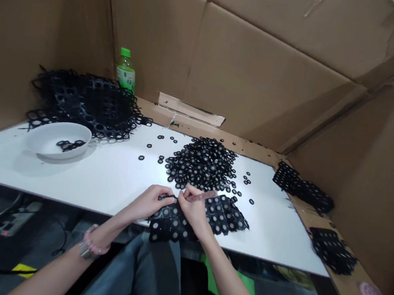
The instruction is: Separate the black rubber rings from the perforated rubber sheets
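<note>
A black rubber sheet dotted with round pale-centred discs lies at the table's front edge, its near part hanging over. My left hand pinches the upper left edge of this sheet between thumb and fingers. Close beside it, my right hand is closed around a reddish see-through pen-like tool, its tip hidden behind the fingers at the sheet. Just beyond both hands rises a heap of small black rings, with several loose ones scattered around it.
A white bowl with a few black pieces stands at left, before a tangled pile of black perforated scrap. A green-capped bottle is behind. Dotted black sheets lie at right. Cardboard walls enclose the white table.
</note>
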Action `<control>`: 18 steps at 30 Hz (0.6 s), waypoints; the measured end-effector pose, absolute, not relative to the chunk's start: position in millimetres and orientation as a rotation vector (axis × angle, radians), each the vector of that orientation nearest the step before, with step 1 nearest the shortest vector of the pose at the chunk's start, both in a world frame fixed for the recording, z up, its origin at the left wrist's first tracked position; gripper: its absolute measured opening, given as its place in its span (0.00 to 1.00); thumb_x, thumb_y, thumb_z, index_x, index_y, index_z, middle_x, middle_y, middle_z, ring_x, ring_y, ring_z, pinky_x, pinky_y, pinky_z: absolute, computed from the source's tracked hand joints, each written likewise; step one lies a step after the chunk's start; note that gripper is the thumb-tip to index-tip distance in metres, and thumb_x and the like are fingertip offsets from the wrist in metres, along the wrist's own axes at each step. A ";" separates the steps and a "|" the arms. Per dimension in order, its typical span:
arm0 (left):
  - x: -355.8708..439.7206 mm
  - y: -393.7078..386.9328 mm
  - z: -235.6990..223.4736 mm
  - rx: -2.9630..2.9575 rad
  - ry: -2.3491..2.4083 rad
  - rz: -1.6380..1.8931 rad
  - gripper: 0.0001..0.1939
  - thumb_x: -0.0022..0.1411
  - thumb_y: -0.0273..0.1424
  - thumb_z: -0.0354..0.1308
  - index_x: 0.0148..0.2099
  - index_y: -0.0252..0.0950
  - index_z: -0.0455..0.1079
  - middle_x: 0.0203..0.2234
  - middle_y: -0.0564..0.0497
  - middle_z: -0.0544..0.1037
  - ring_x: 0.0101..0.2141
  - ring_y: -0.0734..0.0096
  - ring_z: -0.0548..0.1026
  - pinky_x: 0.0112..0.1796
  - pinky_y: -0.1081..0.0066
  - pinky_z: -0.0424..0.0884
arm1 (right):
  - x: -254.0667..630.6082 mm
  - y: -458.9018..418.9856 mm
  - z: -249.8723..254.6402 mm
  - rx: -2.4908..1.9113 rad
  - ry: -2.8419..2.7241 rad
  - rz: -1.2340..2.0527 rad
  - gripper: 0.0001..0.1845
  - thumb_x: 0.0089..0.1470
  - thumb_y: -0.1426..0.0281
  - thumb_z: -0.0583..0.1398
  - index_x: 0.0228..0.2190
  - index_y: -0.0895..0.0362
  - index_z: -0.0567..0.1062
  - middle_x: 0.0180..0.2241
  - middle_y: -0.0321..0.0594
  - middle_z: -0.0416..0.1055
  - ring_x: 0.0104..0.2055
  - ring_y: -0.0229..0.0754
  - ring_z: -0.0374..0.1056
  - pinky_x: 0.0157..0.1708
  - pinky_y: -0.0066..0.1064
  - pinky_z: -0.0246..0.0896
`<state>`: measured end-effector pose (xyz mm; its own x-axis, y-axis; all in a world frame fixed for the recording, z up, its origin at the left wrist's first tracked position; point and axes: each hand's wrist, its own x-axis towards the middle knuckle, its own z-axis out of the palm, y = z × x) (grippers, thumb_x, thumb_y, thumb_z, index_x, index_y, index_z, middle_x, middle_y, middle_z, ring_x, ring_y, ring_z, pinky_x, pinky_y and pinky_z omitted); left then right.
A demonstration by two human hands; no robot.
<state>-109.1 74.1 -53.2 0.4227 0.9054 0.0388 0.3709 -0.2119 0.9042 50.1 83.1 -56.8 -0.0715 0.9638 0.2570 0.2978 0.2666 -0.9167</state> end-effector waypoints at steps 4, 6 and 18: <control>-118.8 70.6 -45.6 1.770 1.127 0.659 0.13 0.57 0.37 0.52 0.32 0.33 0.71 0.28 0.51 0.76 0.31 0.67 0.71 0.32 0.74 0.62 | 56.3 86.8 -54.9 -1.211 -1.427 0.944 0.17 0.43 0.71 0.56 0.13 0.53 0.53 0.10 0.26 0.52 0.13 0.33 0.52 0.15 0.25 0.44; -122.9 67.4 -42.2 1.768 1.175 0.617 0.12 0.56 0.36 0.52 0.33 0.33 0.72 0.27 0.51 0.76 0.30 0.67 0.71 0.30 0.75 0.62 | 56.7 87.1 -50.5 -1.214 -1.336 0.963 0.17 0.45 0.69 0.55 0.14 0.52 0.51 0.09 0.25 0.52 0.11 0.32 0.52 0.13 0.24 0.43; -128.5 64.8 -49.8 1.803 1.231 0.651 0.12 0.56 0.35 0.51 0.30 0.33 0.71 0.21 0.54 0.70 0.24 0.72 0.65 0.26 0.76 0.57 | 30.2 79.6 -58.7 -1.196 -1.304 1.058 0.14 0.41 0.74 0.57 0.14 0.53 0.55 0.09 0.25 0.56 0.12 0.33 0.57 0.13 0.23 0.48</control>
<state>-128.5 64.8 -49.8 0.3837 0.9227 -0.0376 0.4887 -0.1683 0.8560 30.2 79.6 -58.7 0.0242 0.9925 0.1200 0.0873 0.1175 -0.9892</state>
